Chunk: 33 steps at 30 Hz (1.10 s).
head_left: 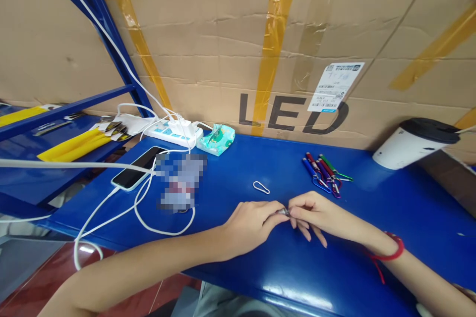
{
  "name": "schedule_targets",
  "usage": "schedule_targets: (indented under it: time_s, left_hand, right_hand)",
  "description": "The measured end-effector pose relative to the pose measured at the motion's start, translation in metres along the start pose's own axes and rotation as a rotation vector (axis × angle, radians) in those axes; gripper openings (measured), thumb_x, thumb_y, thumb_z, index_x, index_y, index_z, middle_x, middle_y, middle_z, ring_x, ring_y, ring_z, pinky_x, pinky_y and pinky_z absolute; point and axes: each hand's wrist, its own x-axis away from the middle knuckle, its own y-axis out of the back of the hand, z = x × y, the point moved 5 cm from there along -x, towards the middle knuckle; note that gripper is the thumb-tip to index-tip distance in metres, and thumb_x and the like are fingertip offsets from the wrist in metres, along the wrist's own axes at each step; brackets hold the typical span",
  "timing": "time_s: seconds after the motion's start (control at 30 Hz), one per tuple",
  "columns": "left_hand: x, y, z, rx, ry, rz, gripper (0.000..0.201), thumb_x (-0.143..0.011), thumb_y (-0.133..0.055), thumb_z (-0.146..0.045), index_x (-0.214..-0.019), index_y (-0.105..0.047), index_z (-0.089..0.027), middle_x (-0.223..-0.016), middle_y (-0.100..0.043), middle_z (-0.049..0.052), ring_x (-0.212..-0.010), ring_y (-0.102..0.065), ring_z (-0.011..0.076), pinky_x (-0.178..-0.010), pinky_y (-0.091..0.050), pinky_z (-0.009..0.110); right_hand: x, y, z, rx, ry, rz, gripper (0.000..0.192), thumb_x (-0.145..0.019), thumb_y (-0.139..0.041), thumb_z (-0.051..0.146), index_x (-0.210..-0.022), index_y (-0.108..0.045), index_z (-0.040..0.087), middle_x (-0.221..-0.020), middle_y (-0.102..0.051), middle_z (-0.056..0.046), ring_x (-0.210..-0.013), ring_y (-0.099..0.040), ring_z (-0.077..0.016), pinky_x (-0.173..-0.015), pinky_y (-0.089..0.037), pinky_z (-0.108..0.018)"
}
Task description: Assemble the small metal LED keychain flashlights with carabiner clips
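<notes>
Between the fingertips of both hands is a small silver metal cylinder [282, 212], mostly covered by the fingers. My left hand [250, 227] pinches it from the left with thumb and forefinger. From the right, my right hand [320, 213] pinches its other end, with the remaining fingers hanging loosely below. A silver carabiner [261, 187] lies on the blue table [238, 168], just beyond my left hand. Farther back, beyond my right hand, several small metal tubes [324, 172] in blue, red, purple and green lie bunched together, with coloured carabiners attached.
At the left are a phone [137, 168] with white cables, a power strip [173, 131] and a green tissue pack [216, 139]. A lidded paper cup [412, 142] stands at the back right. Taped cardboard [208, 59] walls the table's back edge.
</notes>
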Motion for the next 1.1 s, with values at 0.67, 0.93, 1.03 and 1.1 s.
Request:
schedule_targets:
  time_s: [0.67,0.93,1.03,1.1]
  left_hand:
    - [-0.010,0.014,-0.004,0.131,-0.070,-0.129,0.022,-0.094,-0.034,-0.024,-0.096,-0.055,-0.019,-0.093,-0.061,0.002,-0.085,-0.055,0.0139,-0.078,-0.039,0.024]
    - [-0.006,0.012,0.005,0.281,0.001,-0.054,0.021,-0.093,-0.038,-0.026,-0.092,-0.057,-0.018,-0.087,-0.061,0.000,-0.083,-0.055,0.0124,-0.075,-0.038,0.021]
    - [-0.006,0.011,0.008,0.304,0.024,-0.035,0.020,-0.093,-0.038,-0.026,-0.092,-0.057,-0.018,-0.089,-0.061,-0.001,-0.084,-0.055,0.0116,-0.076,-0.037,0.020]
    - [-0.005,0.011,0.009,0.310,0.021,-0.025,0.021,-0.093,-0.039,-0.026,-0.090,-0.058,-0.017,-0.086,-0.060,-0.001,-0.078,-0.054,0.0107,-0.071,-0.037,0.020]
  right_hand:
    - [0.024,-0.001,0.047,1.374,0.609,-0.571,0.032,-0.098,-0.021,0.026,-0.081,-0.046,0.017,-0.072,-0.049,0.000,-0.050,-0.044,-0.0120,-0.046,-0.026,-0.026]
    - [0.018,-0.004,0.041,1.270,0.487,-0.464,0.028,-0.098,-0.025,0.031,-0.083,-0.045,0.018,-0.070,-0.051,0.001,-0.053,-0.046,-0.0120,-0.048,-0.028,-0.026]
    - [0.016,-0.004,0.039,1.265,0.473,-0.444,0.029,-0.097,-0.026,0.033,-0.084,-0.046,0.017,-0.071,-0.051,0.001,-0.053,-0.046,-0.0118,-0.049,-0.029,-0.026]
    - [0.015,-0.003,0.041,1.265,0.486,-0.442,0.029,-0.097,-0.026,0.034,-0.085,-0.047,0.017,-0.071,-0.051,0.000,-0.054,-0.047,-0.0117,-0.050,-0.030,-0.026]
